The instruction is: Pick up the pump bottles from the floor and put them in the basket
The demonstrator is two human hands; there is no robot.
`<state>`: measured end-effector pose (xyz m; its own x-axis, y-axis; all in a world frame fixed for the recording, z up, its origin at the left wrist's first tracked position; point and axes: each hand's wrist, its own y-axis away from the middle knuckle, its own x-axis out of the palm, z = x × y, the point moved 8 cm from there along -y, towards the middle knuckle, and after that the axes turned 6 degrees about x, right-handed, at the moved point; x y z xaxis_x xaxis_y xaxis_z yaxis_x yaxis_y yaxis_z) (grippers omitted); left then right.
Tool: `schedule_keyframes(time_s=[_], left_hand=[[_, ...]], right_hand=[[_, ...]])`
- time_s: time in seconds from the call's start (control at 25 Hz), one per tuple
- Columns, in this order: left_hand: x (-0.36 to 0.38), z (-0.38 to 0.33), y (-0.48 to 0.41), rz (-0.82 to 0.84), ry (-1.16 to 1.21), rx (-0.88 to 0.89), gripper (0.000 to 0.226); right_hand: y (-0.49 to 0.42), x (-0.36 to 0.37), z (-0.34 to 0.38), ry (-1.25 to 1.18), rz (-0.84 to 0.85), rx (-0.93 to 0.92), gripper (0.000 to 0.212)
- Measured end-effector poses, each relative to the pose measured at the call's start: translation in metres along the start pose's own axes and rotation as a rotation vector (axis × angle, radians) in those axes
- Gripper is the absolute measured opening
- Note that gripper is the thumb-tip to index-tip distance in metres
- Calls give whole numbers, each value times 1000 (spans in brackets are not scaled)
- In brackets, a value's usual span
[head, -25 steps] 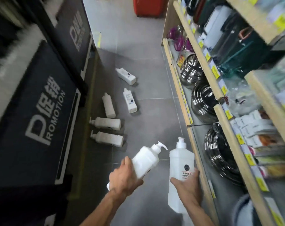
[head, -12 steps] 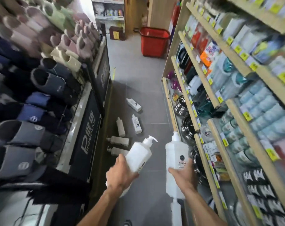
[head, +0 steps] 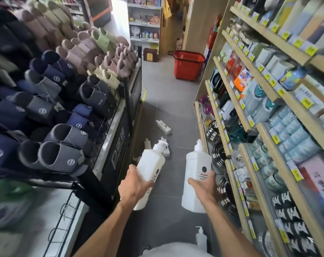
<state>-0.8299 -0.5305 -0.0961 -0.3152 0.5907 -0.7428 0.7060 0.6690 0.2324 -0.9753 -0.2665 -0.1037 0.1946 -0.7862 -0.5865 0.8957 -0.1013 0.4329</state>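
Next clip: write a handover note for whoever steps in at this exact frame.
Left hand grips a tilted pump bottle. Right hand grips a taller pump bottle, upright.
The red basket stands on the floor farther ahead; contents not visible.
Done: two bottles lifted.
Left: carry both to the basket, then fetch the floor bottles ahead and the bottle by the feet.

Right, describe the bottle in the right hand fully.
The bottle is tall, white, plastic-looking, with sloped shoulders and a white pump top. A round dark logo and printed text sit on its front. It is held roughly upright above the grey floor; only the right hand grips it, round its middle.
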Motion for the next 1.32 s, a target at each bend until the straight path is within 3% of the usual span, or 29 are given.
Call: schedule_keyframes(time_s=[0.24, 0.64, 0.92, 1.32], left_hand=[[-20, 18, 55, -158, 68, -116, 66], [-30, 48, 198, -560, 191, -407, 73], [-28, 80, 333, -762, 179, -660, 70], [-10, 148, 573, -1079, 301, -1016, 73]], right_hand=[[22, 6, 7, 69, 86, -120, 62], [52, 22, 14, 174, 407, -381, 61], [142, 53, 3, 276, 655, -578, 65], [331, 84, -89, 512, 946, -841, 68]])
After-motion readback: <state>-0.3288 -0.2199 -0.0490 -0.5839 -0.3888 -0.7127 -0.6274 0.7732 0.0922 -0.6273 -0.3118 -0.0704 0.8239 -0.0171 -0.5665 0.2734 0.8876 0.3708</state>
